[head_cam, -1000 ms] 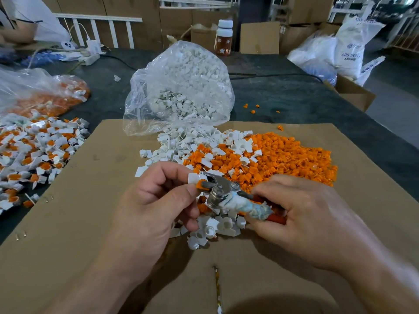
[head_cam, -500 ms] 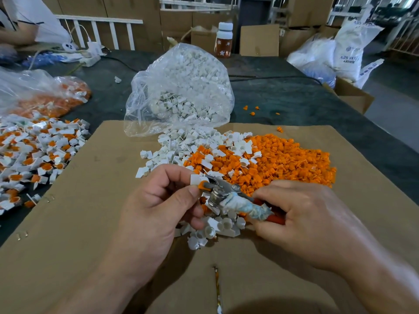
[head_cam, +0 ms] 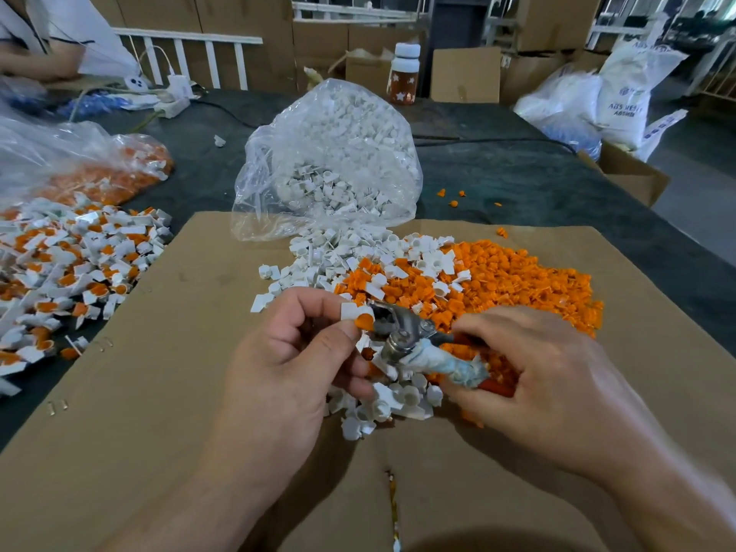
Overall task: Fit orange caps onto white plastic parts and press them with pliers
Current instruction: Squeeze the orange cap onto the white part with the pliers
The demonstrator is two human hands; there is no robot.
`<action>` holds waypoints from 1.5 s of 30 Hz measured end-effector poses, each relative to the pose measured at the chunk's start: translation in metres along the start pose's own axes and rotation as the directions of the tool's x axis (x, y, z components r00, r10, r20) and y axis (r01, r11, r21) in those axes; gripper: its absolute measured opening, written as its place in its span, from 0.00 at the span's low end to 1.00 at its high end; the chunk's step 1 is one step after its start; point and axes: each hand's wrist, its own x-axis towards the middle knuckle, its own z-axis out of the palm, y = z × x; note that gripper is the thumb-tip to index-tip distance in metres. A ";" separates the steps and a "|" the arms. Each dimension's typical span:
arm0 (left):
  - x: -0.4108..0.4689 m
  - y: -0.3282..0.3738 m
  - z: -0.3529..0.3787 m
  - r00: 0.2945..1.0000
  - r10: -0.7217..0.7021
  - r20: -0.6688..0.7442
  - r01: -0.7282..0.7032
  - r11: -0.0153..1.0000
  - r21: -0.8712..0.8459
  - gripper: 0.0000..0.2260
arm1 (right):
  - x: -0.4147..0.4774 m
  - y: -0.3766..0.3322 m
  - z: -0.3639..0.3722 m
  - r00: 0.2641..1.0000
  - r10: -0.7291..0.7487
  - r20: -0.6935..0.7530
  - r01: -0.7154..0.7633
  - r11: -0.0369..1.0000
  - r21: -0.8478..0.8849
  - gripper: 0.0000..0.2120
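Left hand (head_cam: pixel 286 352) pinched one white part (head_cam: pixel 349 311) between thumb and forefinger, other fingers curled under. An orange cap (head_cam: pixel 364 321) sat in that part, facing right. Right hand (head_cam: pixel 549 384) clenched round the handles of the pliers (head_cam: pixel 402 334), one handle wrapped in pale tape, the other red. The pliers' jaws were up against the capped part, between the two hands; how far they were closed could not be read.

Both hands were held just above a cardboard sheet (head_cam: pixel 159 392) on the dark desk (head_cam: pixel 517 173). Loose white parts (head_cam: pixel 398 400) lay directly under the hands. The heap of orange caps (head_cam: pixel 517 284) lay just beyond the right hand, with more white parts (head_cam: pixel 342 253) spilling from a clear bag (head_cam: pixel 334 161) behind. Assembled pieces (head_cam: pixel 71 264) lay in a pile well to the left.
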 end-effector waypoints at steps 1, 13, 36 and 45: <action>0.000 0.000 -0.001 1.000 -0.014 -0.020 0.015 1.000 0.025 0.11 | 0.001 0.002 0.001 1.000 0.023 -0.006 -0.024 0.999 -0.023 0.23; -0.005 -0.009 0.010 0.982 -0.180 -0.061 0.187 0.969 0.159 0.07 | 0.014 0.006 0.008 0.990 0.127 0.069 -0.115 0.981 -0.154 0.29; -0.017 0.000 0.011 0.977 -0.073 0.203 0.039 0.986 0.164 0.16 | -0.003 -0.042 0.018 0.994 -0.063 -0.092 0.093 0.924 0.371 0.15; -0.022 0.004 0.014 0.947 0.219 0.235 -0.289 0.899 0.328 0.11 | 0.001 -0.041 0.014 0.839 0.030 0.544 -0.544 0.005 0.839 0.11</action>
